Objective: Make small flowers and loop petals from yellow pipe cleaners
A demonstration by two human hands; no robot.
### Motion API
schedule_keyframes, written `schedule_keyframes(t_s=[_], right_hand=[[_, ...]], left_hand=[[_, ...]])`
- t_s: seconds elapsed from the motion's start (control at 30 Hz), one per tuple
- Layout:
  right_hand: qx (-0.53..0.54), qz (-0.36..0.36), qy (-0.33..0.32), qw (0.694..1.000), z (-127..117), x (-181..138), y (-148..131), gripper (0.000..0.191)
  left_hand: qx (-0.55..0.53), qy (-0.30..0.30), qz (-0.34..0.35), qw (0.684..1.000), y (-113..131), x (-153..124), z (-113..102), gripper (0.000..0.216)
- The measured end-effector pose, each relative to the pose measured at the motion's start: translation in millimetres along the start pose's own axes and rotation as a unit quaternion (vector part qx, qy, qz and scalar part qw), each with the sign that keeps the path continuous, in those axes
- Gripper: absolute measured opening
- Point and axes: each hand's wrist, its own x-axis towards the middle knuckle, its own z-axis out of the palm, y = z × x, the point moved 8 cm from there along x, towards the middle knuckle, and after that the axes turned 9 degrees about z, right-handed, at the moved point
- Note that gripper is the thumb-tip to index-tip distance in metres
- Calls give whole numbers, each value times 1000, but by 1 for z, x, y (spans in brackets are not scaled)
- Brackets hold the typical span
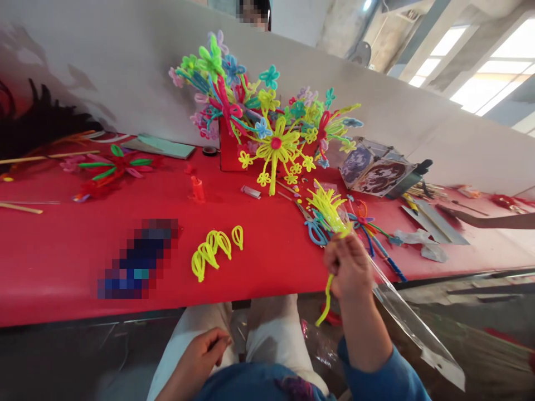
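My right hand [351, 267] is closed round a bundle of yellow pipe cleaners [328, 209], whose fuzzy ends fan out above the fist. A long clear plastic bag [412, 312] trails from that hand toward the lower right. One yellow strand dangles below the fist. Over my lap, my left hand [207, 348] has its fingers curled in, with nothing visible in them. Several yellow pipe-cleaner loops [212, 249] lie on the red tabletop [267, 245] in front of me. Beyond them stands a large yellow pipe-cleaner flower [276, 143] with a red centre.
Many colourful pipe-cleaner flowers fill a red box [234, 147] against the white partition. Blue-handled scissors [316, 231] lie near my right hand. A pixelated dark object [140, 259] is on the left. Farther right are a patterned lantern-like box [376, 167] and a grey plate [437, 221].
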Motion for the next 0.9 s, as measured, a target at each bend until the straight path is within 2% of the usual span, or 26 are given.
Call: schedule_keyframes(t_s=[0.03,0.07,0.17,0.23,0.3,0.37,0.47,0.63,0.8,0.9], right_hand=[[-80,12,-53,995,14,-7,9,11],[-171,24,-128,977,32,-18,21,8],[-364,-10,-343,866,85,-63,53,14],[-426,-38,-409,806,103,-86,65,17],[-458,-56,-421,781,110,-95,70,17],[-474,-66,-417,772,111,-95,70,17],[-484,-63,-428,761,106,-90,70,18],[-496,-35,-441,747,90,-82,72,20],[-467,-16,-427,774,75,-79,71,21],[-466,1,-423,777,70,-78,70,21]], left_hand=[[21,8,11,1000,9,-1,-7,27],[39,16,23,999,21,-1,-14,27],[57,49,101,992,70,-1,-32,27],[77,24,135,988,96,0,-33,30],[132,-26,180,974,114,0,-27,24],[191,-58,217,956,124,0,-20,20],[257,-69,245,932,126,0,-18,23],[282,-32,261,923,129,0,-33,22],[277,0,270,922,136,0,-49,19],[263,17,280,923,140,1,-54,19]])
